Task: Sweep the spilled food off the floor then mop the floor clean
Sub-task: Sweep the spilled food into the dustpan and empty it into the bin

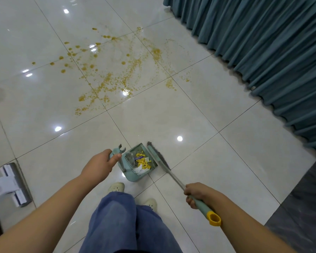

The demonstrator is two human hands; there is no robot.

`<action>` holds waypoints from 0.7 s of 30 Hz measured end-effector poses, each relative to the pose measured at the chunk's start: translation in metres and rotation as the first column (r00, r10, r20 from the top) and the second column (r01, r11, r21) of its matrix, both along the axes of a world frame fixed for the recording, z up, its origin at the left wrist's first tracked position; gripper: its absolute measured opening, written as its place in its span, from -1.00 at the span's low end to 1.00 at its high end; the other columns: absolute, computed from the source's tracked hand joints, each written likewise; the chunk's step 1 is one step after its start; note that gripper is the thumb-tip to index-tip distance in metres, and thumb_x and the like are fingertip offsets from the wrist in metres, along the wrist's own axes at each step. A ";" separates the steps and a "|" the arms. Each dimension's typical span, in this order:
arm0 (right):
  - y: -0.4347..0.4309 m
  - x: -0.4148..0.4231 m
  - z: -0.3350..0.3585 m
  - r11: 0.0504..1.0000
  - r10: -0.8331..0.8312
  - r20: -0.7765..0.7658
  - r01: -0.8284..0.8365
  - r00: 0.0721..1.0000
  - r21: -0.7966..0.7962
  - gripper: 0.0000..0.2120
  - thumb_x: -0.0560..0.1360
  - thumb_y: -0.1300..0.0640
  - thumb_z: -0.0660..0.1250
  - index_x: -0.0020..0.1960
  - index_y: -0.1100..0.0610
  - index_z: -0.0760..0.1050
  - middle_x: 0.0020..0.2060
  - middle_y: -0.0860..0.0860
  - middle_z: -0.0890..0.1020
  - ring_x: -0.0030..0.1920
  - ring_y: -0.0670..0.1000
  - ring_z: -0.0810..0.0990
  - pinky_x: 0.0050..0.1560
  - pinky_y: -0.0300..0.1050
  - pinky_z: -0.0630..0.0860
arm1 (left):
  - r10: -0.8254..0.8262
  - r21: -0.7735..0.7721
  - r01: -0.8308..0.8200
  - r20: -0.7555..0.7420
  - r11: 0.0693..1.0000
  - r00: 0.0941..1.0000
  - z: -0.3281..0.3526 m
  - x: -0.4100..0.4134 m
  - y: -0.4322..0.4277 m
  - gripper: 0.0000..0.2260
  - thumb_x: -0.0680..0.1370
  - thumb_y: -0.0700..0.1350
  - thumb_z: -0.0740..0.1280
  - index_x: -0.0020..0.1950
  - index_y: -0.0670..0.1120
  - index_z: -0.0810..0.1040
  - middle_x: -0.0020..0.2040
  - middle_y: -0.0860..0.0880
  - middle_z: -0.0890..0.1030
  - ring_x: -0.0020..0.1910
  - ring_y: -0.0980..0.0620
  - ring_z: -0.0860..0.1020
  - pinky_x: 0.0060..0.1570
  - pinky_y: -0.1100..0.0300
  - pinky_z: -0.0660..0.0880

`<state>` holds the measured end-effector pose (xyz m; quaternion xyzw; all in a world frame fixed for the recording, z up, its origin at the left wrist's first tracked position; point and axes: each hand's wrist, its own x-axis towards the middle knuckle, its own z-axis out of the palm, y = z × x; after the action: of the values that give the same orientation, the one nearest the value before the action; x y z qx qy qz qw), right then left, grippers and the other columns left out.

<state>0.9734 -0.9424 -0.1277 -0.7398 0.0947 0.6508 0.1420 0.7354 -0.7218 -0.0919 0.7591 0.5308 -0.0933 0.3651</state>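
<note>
Closest to me are my jeans [128, 225], both forearms reaching past them. To the right, my right hand [195, 195] is curled round the teal grip of the broom [171, 174]. Its long axis runs from the yellow loop by my wrist up and leftward, the head pointing away from me and lying along the right side of the dustpan [130, 177]. My left hand [100, 165] grips the top of the dustpan's upright handle. Yellow food pieces [142, 161] and paper scraps sit in the pan, so I judge the sweeping about done. A mop head [13, 187] lies at far left, untouched. Farther out, an orange-brown splatter [115, 70] still covers several tiles towards the curtain [263, 42]; all the mopping is left.
</note>
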 end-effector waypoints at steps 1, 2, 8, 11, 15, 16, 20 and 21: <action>0.000 -0.001 0.003 1.000 -0.002 -0.038 0.002 0.999 0.009 -0.89 0.56 0.31 0.13 0.02 0.25 0.42 -0.43 0.11 0.40 -0.55 -0.06 0.34 -0.59 -0.30 0.35 | 0.000 0.001 0.000 0.001 1.000 1.000 -0.001 -0.001 0.000 -0.65 0.59 0.17 0.12 -0.23 -0.06 0.37 -0.36 -0.04 0.53 -0.37 0.00 0.47 -0.30 0.13 0.42; 0.001 -0.002 0.008 1.000 -0.002 -0.072 0.003 0.997 0.015 -0.90 0.56 0.31 0.12 0.00 0.22 0.41 -0.42 0.10 0.40 -0.56 -0.07 0.33 -0.59 -0.31 0.35 | 0.000 0.001 0.000 0.000 1.000 1.000 -0.001 -0.003 0.001 -0.64 0.59 0.17 0.12 -0.22 -0.07 0.37 -0.36 -0.04 0.53 -0.36 0.00 0.47 -0.30 0.12 0.42; -0.007 -0.008 0.034 0.997 0.062 -0.035 -0.060 0.997 0.050 -0.91 0.54 0.34 0.11 -0.05 0.20 0.35 -0.39 0.10 0.38 -0.49 -0.06 0.31 -0.54 -0.31 0.32 | 0.004 -0.013 -0.004 0.023 1.000 1.000 0.000 -0.019 0.001 -0.65 0.59 0.16 0.13 -0.25 -0.07 0.36 -0.36 -0.05 0.53 -0.35 -0.02 0.49 -0.27 0.09 0.44; -0.011 -0.006 0.041 0.998 0.024 0.023 -0.026 0.999 0.053 -0.88 0.54 0.35 0.12 -0.03 0.18 0.38 -0.40 0.11 0.38 -0.50 -0.05 0.31 -0.56 -0.30 0.32 | 0.002 -0.025 -0.001 0.038 1.000 0.999 0.002 -0.028 0.003 -0.64 0.59 0.16 0.14 -0.25 -0.07 0.37 -0.38 -0.05 0.53 -0.36 -0.02 0.49 -0.28 0.10 0.42; -0.007 -0.007 0.039 0.999 -0.031 0.117 0.025 0.993 0.048 -0.82 0.54 0.37 0.14 0.00 0.17 0.46 -0.39 0.12 0.40 -0.49 -0.02 0.32 -0.57 -0.30 0.32 | -0.024 -0.020 0.025 0.037 0.999 0.999 0.009 -0.049 0.009 -0.66 0.59 0.16 0.14 -0.26 -0.05 0.36 -0.38 -0.04 0.54 -0.38 0.01 0.48 -0.30 0.12 0.41; -0.005 -0.009 0.037 0.998 -0.044 0.132 0.039 0.990 0.040 -0.83 0.54 0.37 0.15 0.01 0.19 0.47 -0.40 0.12 0.39 -0.49 -0.01 0.31 -0.58 -0.30 0.32 | -0.023 -0.023 0.024 0.036 0.999 0.999 0.010 -0.056 0.011 -0.65 0.59 0.16 0.14 -0.26 -0.05 0.36 -0.38 -0.04 0.54 -0.38 0.01 0.49 -0.28 0.11 0.43; 0.010 -0.033 0.021 0.996 -0.080 0.142 0.085 0.987 -0.026 -0.93 0.56 0.33 0.16 -0.09 0.29 0.38 -0.45 0.11 0.39 -0.53 -0.01 0.32 -0.61 -0.31 0.33 | -0.009 -0.038 0.010 0.024 0.999 1.000 0.009 -0.086 0.021 -0.64 0.58 0.16 0.15 -0.27 -0.07 0.37 -0.39 -0.03 0.54 -0.37 -0.01 0.49 -0.22 0.07 0.48; 0.015 -0.044 0.017 0.996 -0.067 0.135 0.073 0.989 -0.044 -0.92 0.57 0.32 0.16 -0.10 0.30 0.38 -0.45 0.11 0.39 -0.52 -0.01 0.32 -0.62 -0.30 0.33 | -0.008 -0.036 0.009 0.019 0.999 1.000 0.008 -0.092 0.023 -0.64 0.58 0.16 0.15 -0.27 -0.06 0.36 -0.39 -0.03 0.54 -0.36 -0.01 0.49 -0.21 0.07 0.48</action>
<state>0.9298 -0.9273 -0.1111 -0.7812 0.1269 0.5920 0.1525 0.6432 -0.6992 -0.0843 0.7555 0.5222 -0.0974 0.3835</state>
